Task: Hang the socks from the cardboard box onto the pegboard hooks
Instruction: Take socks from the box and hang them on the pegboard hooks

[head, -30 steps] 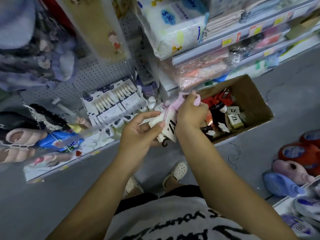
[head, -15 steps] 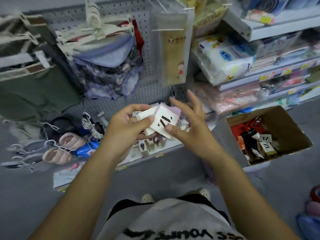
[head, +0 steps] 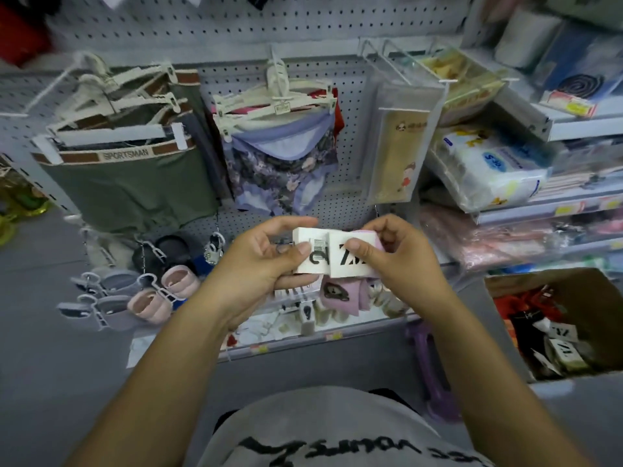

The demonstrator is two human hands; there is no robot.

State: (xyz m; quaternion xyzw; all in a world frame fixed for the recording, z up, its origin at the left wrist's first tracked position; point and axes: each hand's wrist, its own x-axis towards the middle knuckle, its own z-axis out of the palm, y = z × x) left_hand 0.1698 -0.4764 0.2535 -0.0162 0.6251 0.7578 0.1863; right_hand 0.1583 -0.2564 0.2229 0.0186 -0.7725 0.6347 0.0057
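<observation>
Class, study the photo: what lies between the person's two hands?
In the head view, two white sock cards, pinched side by side, lie between the left hand and right hand; pink socks hang below.

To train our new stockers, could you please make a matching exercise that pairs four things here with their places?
Things:
1 barcode card
2 logo card
3 box
4 green briefs

Places:
A hanging on the pegboard
B in the right hand
C low at the right edge
D in the left hand

Pairs: 1-D, 2-B, 3-C, 4-A.
</observation>
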